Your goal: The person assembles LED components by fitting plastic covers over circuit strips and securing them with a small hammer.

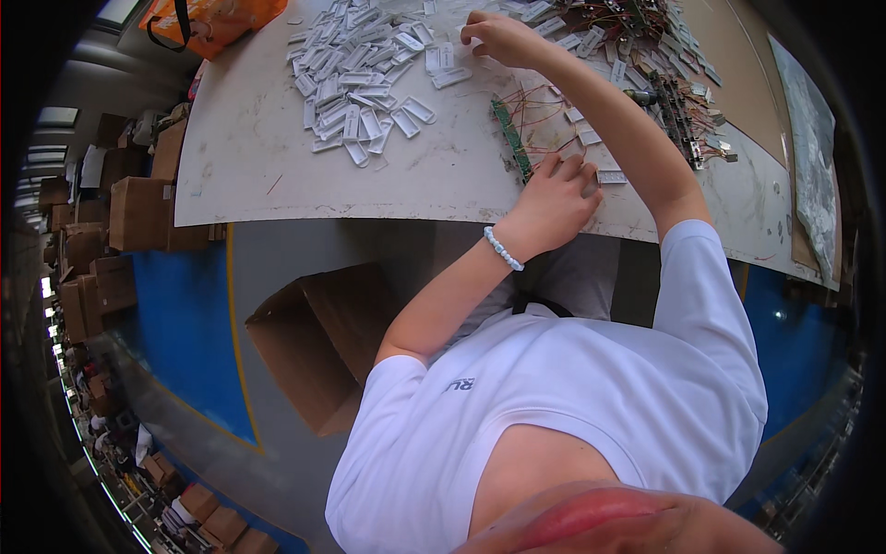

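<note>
My left hand (558, 198), with a pale beaded bracelet (503, 249) at the wrist, rests palm down near the table's front edge. Its fingers are bent, closed over something they hide. Against its outer side lies the end of a narrow green circuit board (510, 138) with thin red wires (544, 103). A white rectangular piece (611, 176) lies just beyond its thumb side. Farther off, my right hand (503, 39) reaches across the table with curled fingers, beside several white plastic casings (441, 59). What its fingertips hold, if anything, is too small to name.
A big heap of white casings (355, 83) covers the table's (240, 138) left middle. Wired circuit boards (678, 111) are piled at the right. An orange bag (217, 23) stands at the far left corner. Below the front edge is an open cardboard box (318, 342).
</note>
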The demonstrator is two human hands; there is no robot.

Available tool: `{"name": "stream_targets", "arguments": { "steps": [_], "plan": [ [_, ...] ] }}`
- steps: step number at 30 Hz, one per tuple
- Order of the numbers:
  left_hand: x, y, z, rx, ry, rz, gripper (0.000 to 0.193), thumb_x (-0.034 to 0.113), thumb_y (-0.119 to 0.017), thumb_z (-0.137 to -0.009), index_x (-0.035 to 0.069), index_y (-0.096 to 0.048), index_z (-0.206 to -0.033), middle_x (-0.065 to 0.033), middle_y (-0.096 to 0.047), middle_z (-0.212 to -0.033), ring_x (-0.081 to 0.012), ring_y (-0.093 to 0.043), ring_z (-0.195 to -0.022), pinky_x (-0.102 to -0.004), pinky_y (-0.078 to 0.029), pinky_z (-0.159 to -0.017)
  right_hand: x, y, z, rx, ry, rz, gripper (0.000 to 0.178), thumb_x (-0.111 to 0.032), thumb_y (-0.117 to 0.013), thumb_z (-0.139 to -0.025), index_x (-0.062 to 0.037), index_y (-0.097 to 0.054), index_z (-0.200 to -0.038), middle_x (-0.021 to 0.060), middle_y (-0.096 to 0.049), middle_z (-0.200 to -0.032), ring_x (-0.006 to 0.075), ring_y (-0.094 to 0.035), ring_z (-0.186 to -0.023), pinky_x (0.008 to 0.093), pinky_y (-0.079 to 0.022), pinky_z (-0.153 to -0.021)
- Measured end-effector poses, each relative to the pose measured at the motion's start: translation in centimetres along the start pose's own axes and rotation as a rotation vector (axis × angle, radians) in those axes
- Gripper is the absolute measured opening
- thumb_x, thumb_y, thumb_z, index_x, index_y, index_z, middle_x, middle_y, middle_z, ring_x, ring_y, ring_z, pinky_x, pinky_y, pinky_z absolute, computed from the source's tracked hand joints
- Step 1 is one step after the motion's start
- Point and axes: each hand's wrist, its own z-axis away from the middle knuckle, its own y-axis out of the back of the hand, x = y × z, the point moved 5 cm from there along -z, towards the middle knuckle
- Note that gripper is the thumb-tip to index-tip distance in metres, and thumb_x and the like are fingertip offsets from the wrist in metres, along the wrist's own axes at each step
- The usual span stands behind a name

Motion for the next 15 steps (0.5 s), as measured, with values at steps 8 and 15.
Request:
{"name": "stream_targets", "arguments": {
  "steps": [8,15],
  "plan": [
    [0.1,-0.3,-0.5,-0.018,-0.030,0.049,0.028,0.017,-0.069,-0.082,0.012,-0.070,-0.110,-0.0110,-0.057,-0.130,-0.0311,-0.051,-0.125,-0.0487,-0.039,-0.106,1.8,3.1,3.9,0.239,0.069,-0.315,0.029,-0.007,-0.067,-0.086,-0.0046,-0.066,-0.114,0.0220,-0.069,-0.094,0.0402,-0.067,-0.086,0.0461,-0.052,-0.078],
    [-0.4,0.3,-0.6,-0.050,-0.030,0.034,0.030,0.015,-0.069,-0.084,0.015,-0.067,-0.114,-0.0094,-0.056,-0.133,-0.0310,-0.051,-0.125,-0.0479,-0.043,-0.104,-0.5,8.8,19.3,0.266,-0.154,-0.257,0.020,-0.008,-0.068,-0.093,-0.0045,-0.062,-0.111,0.0080,-0.067,-0.087,0.0191,-0.065,-0.079,0.0320,-0.053,-0.076]
  ]
}}
